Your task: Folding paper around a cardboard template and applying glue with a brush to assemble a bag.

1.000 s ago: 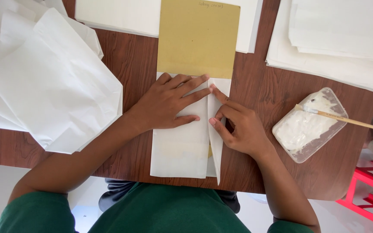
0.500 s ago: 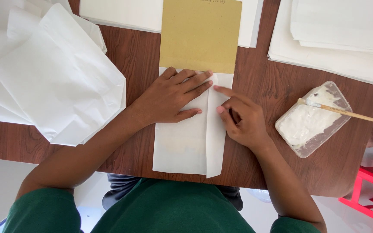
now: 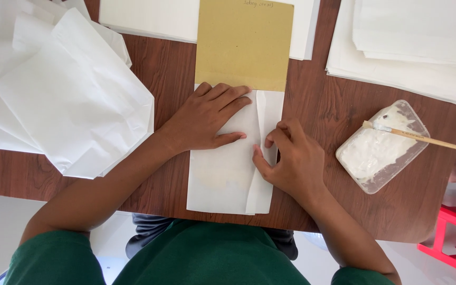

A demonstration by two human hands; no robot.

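the left hand (image 3: 207,119) is lying flat on a folded white paper sheet (image 3: 222,177) in the middle of the brown wooden desk (image 3: 170,68), its fingers spread wide and pressing the sheet down, gripping nothing. the right hand (image 3: 291,158) is resting on the sheet's right side, where a narrow flap is folded over; its fingers are curled close together and the fingertips are pressing on that flap's crease, with nothing held between them. the sheet's top edge is tucked just under a tan cardboard rectangle (image 3: 244,45), which is lying over a stack of white paper (image 3: 149,18) at the far edge. a loose pile of crumpled white sheets (image 3: 69,89) is sitting to the left. to the right, a clear plastic tub of white paste (image 3: 378,150) is carrying a brush (image 3: 428,140) across its rim, near more stacked white paper (image 3: 412,47).
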